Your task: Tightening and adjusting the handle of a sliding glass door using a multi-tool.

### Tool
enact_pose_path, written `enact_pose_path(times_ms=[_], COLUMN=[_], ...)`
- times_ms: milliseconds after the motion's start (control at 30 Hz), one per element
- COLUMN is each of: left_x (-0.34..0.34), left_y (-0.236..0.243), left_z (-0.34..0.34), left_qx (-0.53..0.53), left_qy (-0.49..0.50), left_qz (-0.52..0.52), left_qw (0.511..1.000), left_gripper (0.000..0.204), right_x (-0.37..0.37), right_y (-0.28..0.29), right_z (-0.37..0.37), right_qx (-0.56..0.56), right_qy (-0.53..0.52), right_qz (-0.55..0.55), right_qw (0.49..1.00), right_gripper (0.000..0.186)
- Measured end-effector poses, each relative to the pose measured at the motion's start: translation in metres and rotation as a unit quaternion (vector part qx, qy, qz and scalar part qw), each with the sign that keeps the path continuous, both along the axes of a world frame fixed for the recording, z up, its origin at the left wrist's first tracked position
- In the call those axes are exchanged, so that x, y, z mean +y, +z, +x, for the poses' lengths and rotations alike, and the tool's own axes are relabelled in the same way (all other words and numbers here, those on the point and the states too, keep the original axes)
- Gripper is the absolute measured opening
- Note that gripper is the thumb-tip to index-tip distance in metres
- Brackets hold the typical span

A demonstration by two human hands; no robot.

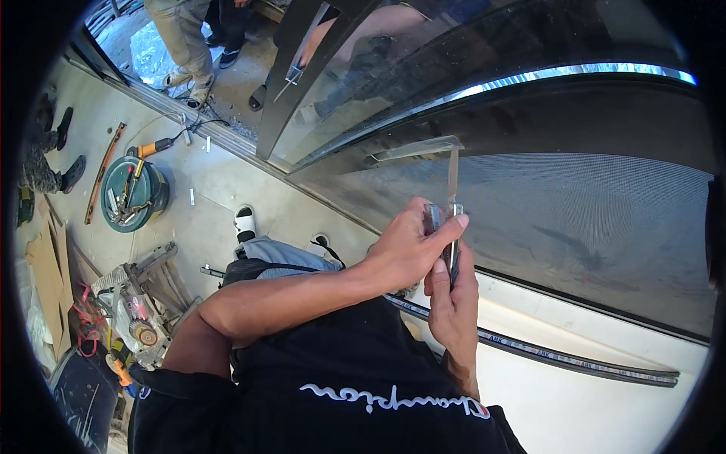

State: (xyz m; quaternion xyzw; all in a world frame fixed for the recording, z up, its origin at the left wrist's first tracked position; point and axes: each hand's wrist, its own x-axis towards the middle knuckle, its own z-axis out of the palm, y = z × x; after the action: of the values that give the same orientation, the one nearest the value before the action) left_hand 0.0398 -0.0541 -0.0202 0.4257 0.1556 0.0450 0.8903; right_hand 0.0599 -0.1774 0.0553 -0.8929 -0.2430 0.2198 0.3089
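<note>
- Pale floor (200, 234): runs under everything, mostly left of the hands, plus a stretch to their right on the near side.
- Dark door (628, 113): stands just beyond the hands and off to their right; grey mesh panel (582, 219) in it, right of the hands.
- Co-worker's legs (181, 45): tan trousers, well beyond the hands, to the left.
- Black shirt (325, 356): the wearer's own, on the near side of the hands.
- Dark strips (578, 355): long, printed, on the floor, to the right and nearer than the hands.
- Cardboard (49, 280): far left of the hands, leaning or lying, can't tell.
- Green bucket (113, 204): well left of the hands, loose hand tools on top.
- Orange-black power tool (153, 147): at the bucket's far edge, left of the hands.
- Left hand (408, 238): fingers curled in, thumb pressed on the folding tool; grey piece by its fingers, can't tell if part of that tool.
- Right hand (455, 303): closed round the tool's handle, just below the left.
- Slot (416, 150): long, pale-edged, in the door frame, just beyond the hands.
- Folding tool (453, 178): in both hands, blade pointing away from them, tip at the slot's right end; contact unclear.
</note>
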Motion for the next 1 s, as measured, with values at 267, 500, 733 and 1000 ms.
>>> enact_pose_path(times_ms=[267,500,733,1000], left_x=[0.006,-0.007,-0.024,-0.014], left_y=[0.012,0.01,0.006,0.015], left_z=[0.005,0.018,0.026,0.017], left_qx=[0.012,0.01,0.041,0.037], left_qy=[0.006,0.093,0.173,0.145], left_qz=[-0.033,0.065,0.121,0.059], left_qw=[0.999,0.994,0.977,0.987], left_gripper=[0.048,0.061,0.053,0.063], right_x=[-0.002,-0.006,-0.003,-0.013], right_y=[0.002,-0.005,0.006,0.001], right_z=[0.014,0.019,0.034,0.031], right_qx=[0.149,0.24,0.223,0.258], right_qy=[-0.053,-0.04,-0.006,0.036], right_qz=[0.095,0.236,0.216,0.201], right_qw=[0.983,0.941,0.95,0.944], right_gripper=[0.047,0.054,0.051,0.053])
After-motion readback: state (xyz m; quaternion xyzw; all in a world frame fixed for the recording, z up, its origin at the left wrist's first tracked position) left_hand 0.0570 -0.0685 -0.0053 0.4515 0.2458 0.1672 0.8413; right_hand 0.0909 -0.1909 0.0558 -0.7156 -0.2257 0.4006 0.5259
